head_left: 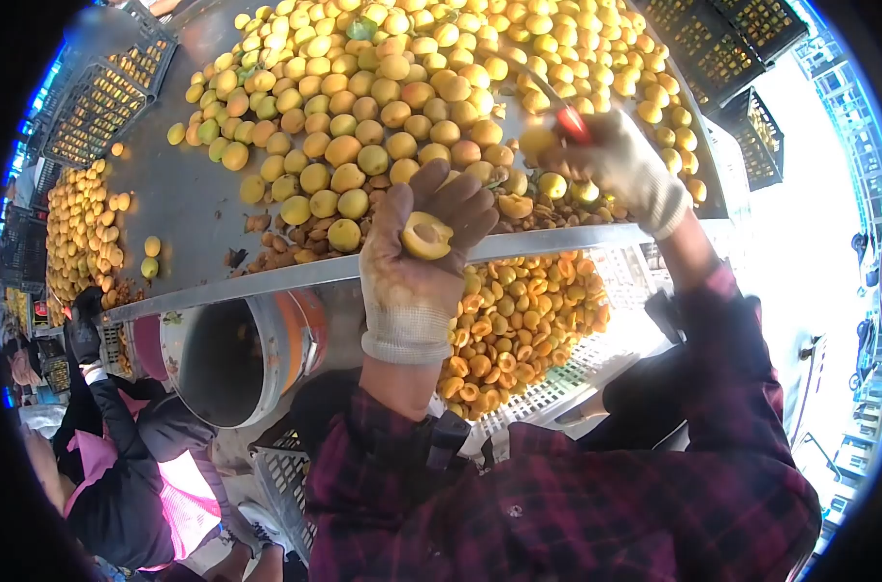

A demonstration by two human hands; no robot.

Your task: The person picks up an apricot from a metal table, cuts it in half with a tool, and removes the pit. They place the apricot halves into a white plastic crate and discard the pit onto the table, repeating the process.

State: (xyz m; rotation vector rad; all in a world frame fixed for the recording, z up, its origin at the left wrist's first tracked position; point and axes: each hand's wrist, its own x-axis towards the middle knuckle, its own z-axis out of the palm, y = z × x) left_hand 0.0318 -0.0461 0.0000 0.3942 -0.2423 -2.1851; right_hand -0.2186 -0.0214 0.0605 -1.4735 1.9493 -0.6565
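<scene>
My left hand [417, 257], in a stained pale work glove, is palm up at the table's front edge. A halved apricot [426, 236] rests on it, cut face up with a hollow in the middle, and the fingers curl loosely beyond it. My right hand [611, 160], also gloved and a little blurred, is closed around the red handle of a knife [574, 124], its curved blade pointing up and left over the fruit. A blurred yellow apricot [536, 144] shows right at its fingertips. Whole apricots [402, 97] are heaped in front of both hands.
Pits and scraps lie along the metal table's edge [315, 269]. Below, a white perforated crate [548, 393] holds apricot halves [509, 320]. A bucket [257, 349] stands left of it. Black crates [101, 112] flank the table. Another person [135, 466] works at the left.
</scene>
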